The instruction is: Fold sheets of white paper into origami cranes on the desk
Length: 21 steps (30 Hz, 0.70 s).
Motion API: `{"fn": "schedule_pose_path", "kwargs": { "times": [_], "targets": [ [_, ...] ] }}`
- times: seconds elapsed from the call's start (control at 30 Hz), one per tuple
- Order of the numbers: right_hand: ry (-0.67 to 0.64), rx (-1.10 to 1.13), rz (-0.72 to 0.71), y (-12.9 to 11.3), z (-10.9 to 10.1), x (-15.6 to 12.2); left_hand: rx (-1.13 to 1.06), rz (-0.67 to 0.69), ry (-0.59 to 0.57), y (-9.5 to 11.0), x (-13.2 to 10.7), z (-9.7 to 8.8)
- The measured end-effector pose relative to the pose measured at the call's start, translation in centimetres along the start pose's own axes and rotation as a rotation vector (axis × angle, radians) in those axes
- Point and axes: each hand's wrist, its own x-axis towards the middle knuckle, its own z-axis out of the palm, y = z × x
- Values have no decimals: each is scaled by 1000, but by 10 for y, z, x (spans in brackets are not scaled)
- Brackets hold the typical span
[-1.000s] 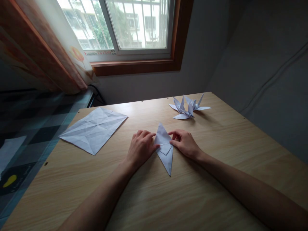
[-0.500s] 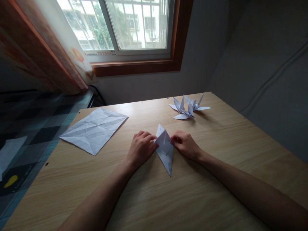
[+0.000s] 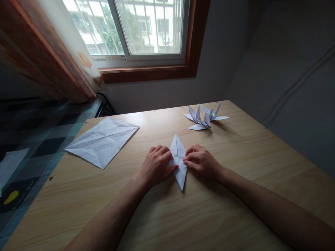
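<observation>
Creased white paper square (image 3: pixel 102 143): flat near the left edge of the pale wooden desk (image 3: pixel 167 218), apparently clear of the hands
Left hand (image 3: pixel 158 164): grip closed on the white folded-paper diamond (image 3: pixel 179 159), likely steadying it
Diamond: mid-desk, tips toward the far and near edges
Right hand (image 3: pixel 202 161): fingertips grasping the diamond's right side, seemingly to flatten it
White folded-paper cranes (image 3: pixel 205 120): near the far right corner, perhaps for safety

text: none legible | window strip (image 3: pixel 108 58): print blurred | dark patch (image 3: pixel 21 189): lettering blurred
</observation>
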Motion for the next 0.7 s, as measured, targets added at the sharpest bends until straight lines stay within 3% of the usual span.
{"fn": "schedule_pose_path", "kwargs": {
  "times": [0.13, 0.37, 0.57, 0.7],
  "targets": [
    [13, -99, 61, -2, 3, 0, 9, 66, -25, -1, 0, 2],
    [71, -199, 90, -1, 1, 2, -83, 239, -207, -3, -2, -1],
    [91, -312, 37, -11, 0, -1, 126, 219, -145, 11, -2, 0],
    [33, -269, -50, -15, 7, -3, 187, 226, -96, 15, -2, 7]
  ]
}}
